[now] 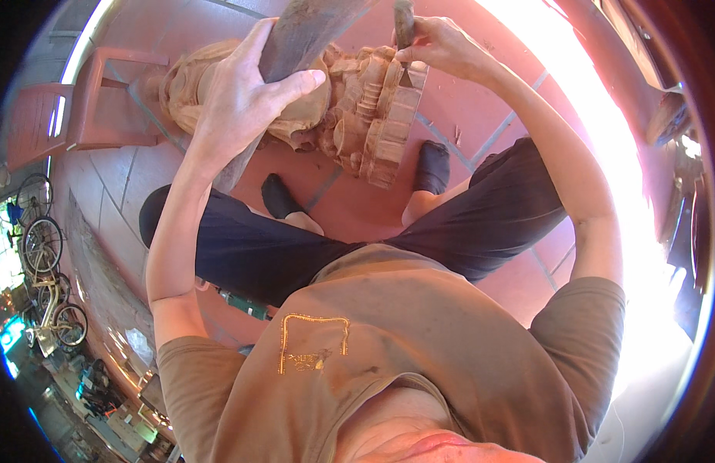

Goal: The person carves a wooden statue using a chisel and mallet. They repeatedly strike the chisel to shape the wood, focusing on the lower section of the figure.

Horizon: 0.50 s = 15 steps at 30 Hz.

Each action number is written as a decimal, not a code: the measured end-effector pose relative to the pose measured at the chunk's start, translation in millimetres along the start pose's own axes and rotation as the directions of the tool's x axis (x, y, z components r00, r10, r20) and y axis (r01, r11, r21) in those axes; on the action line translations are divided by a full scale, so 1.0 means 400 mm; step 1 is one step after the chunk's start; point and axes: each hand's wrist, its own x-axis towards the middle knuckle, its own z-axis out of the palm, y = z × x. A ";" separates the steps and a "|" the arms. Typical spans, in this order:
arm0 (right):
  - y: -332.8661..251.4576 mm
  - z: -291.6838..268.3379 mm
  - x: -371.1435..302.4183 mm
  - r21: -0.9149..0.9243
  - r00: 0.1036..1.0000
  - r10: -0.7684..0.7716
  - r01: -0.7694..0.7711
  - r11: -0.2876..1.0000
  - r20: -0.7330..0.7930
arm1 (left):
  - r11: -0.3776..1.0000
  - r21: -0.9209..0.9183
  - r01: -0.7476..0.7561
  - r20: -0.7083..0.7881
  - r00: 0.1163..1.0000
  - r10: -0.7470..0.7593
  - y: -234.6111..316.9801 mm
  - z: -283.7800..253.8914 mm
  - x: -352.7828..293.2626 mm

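Observation:
A carved wooden statue (365, 116) lies on its side on the tiled floor in front of me, between and beyond my feet. My left hand (238, 100) is closed round a thick, greyish wooden club (307, 35), which is raised above the statue and hides part of it. In my right hand (442, 50) is a chisel (404, 27), gripped by the fingers near its handle. Its dark blade points down at the statue's right end; whether the tip touches the wood I cannot tell.
A reddish plastic chair (103, 100) stands at the far left. My feet in dark socks (432, 166) rest on the floor near the statue. Bicycles (45, 243) stand farther left, with assorted clutter below them. Bright light washes out the right side.

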 end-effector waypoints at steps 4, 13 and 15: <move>-0.009 -0.003 -0.002 -0.011 0.997 -0.044 0.044 0.999 -0.067 | 0.999 0.009 -0.038 0.017 0.999 0.038 -0.027 0.031 0.024; -0.015 -0.009 -0.009 -0.002 0.998 0.024 -0.024 1.000 -0.052 | 0.992 0.095 -0.081 -0.010 0.997 0.082 -0.054 0.064 0.039; -0.047 -0.026 -0.013 -0.096 0.996 0.043 -0.051 0.994 -0.082 | 0.992 0.097 -0.078 -0.030 0.996 0.081 -0.052 0.067 0.040</move>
